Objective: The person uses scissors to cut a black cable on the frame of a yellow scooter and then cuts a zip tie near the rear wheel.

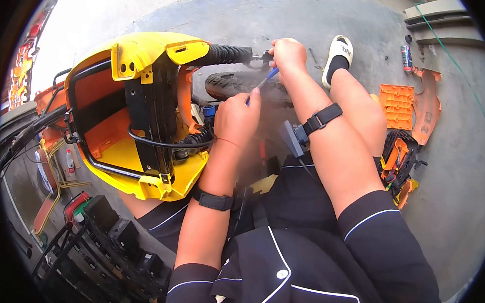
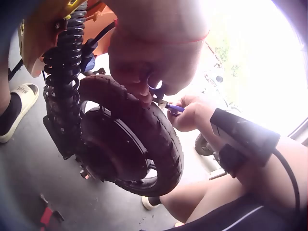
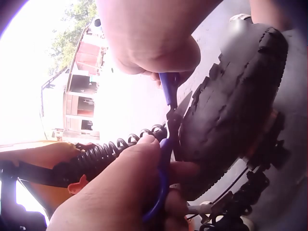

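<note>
A pair of blue-handled scissors [image 3: 172, 117] is spread wide, one handle toward each hand, its pivot in between. My left hand [image 1: 237, 116] grips one handle, the blue loop [image 3: 161, 187] curving by its fingers. At the other end my right hand [image 1: 289, 54] holds the second blue handle [image 3: 168, 89], its fingertips partly hidden in the right wrist view. One pointed blade [image 3: 184, 103] lies beside the treaded black tyre [image 3: 231, 106]. In the left wrist view, both hands are close over the wheel [image 2: 115, 144], beside a black coil spring [image 2: 62, 67].
Yellow and orange bodywork [image 1: 138, 50] of the vehicle stands at the left. Orange panels [image 1: 397, 106], a black tray of tools [image 1: 401, 157] and a spray can [image 1: 406, 59] lie on the floor to the right. A black rack [image 1: 89, 253] is at lower left.
</note>
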`<state>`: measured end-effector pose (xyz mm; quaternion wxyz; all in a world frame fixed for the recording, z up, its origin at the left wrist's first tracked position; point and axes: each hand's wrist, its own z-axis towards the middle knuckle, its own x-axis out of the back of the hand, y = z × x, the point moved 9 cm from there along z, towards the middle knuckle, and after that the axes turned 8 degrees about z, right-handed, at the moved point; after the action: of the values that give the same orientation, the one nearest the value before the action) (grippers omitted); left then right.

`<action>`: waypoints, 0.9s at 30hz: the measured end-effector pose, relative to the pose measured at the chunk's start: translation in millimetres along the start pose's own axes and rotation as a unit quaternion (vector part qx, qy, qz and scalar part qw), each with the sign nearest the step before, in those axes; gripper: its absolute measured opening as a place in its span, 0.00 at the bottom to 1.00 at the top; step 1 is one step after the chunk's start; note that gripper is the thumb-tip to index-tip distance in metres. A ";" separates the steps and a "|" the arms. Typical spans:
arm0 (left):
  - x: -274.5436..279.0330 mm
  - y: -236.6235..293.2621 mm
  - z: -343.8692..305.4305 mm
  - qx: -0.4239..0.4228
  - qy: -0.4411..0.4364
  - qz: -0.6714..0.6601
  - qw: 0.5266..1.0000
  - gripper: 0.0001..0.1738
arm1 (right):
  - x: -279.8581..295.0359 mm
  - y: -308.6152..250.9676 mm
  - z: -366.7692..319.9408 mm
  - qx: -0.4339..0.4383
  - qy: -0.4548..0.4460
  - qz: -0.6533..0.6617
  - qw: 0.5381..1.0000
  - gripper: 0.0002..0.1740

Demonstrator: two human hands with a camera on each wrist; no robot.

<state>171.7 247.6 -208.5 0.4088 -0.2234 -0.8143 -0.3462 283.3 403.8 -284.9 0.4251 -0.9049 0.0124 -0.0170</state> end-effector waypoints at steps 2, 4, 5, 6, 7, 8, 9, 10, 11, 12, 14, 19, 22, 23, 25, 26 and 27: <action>6.2 -4.7 -2.9 0.023 0.025 -0.004 0.999 0.29 | -8.5 3.7 8.6 0.015 -0.069 -0.069 0.995 0.13; 16.7 -11.6 -4.0 0.084 0.028 0.017 0.996 0.29 | -12.4 3.3 12.3 0.056 -0.064 -0.076 0.994 0.14; 16.5 -12.8 -3.7 0.080 0.027 0.022 0.996 0.29 | -12.6 -0.3 11.0 0.092 -0.060 -0.087 0.990 0.16; 21.8 -9.7 -3.2 0.052 0.063 0.044 0.996 0.27 | -12.1 3.3 11.8 0.080 -0.079 -0.092 0.989 0.18; 28.1 -1.8 -3.9 0.023 0.099 0.065 0.993 0.26 | -10.3 0.1 8.8 0.079 -0.074 -0.086 0.990 0.18; 31.6 8.1 -6.2 0.003 0.101 0.086 0.991 0.21 | -10.7 -1.2 5.3 0.071 -0.077 -0.080 0.991 0.20; 29.9 10.6 -4.0 -0.002 0.100 0.091 0.991 0.21 | -11.3 -3.5 2.4 0.063 -0.080 -0.074 0.992 0.21; 28.6 20.3 -0.9 -0.053 0.107 0.124 0.985 0.19 | -11.7 -5.3 0.1 0.052 -0.089 -0.089 0.991 0.23; 27.3 30.2 0.4 -0.104 0.113 0.156 0.976 0.17 | -11.4 -3.8 0.4 0.050 -0.085 -0.083 0.992 0.23; 21.1 32.2 4.8 -0.112 0.081 0.186 0.973 0.17 | -13.9 -4.2 -0.4 0.057 -0.091 -0.090 0.990 0.23; 14.9 36.4 12.3 -0.111 0.047 0.226 0.967 0.17 | -17.2 -4.4 0.4 0.058 -0.118 -0.099 0.986 0.25; 6.2 22.2 24.4 -0.053 -0.029 0.268 0.961 0.19 | -14.7 -30.1 -8.4 0.148 -0.066 -0.136 0.977 0.25; 7.7 28.6 21.4 -0.058 -0.012 0.282 0.958 0.19 | -5.1 -57.0 -15.3 0.168 -0.072 -0.105 0.978 0.22; 9.2 29.1 23.6 -0.070 0.006 0.278 0.958 0.19 | -6.5 -59.4 -14.9 0.145 -0.120 -0.037 0.981 0.20; 11.1 32.5 25.9 -0.086 0.021 0.276 0.957 0.18 | 3.2 -63.7 -16.9 0.133 -0.129 -0.025 0.982 0.19; 11.8 34.0 27.6 -0.088 0.022 0.274 0.957 0.18 | 5.4 -63.8 -17.0 0.121 -0.142 -0.014 0.982 0.17; 12.7 35.1 29.1 -0.090 0.023 0.274 0.957 0.18 | 10.1 -65.5 -16.5 0.119 -0.137 -0.011 0.983 0.17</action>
<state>172.3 293.5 -197.1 0.4847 -0.4656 -0.6777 -0.2984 293.3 432.6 -223.8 0.5271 -0.8417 -0.0583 0.1012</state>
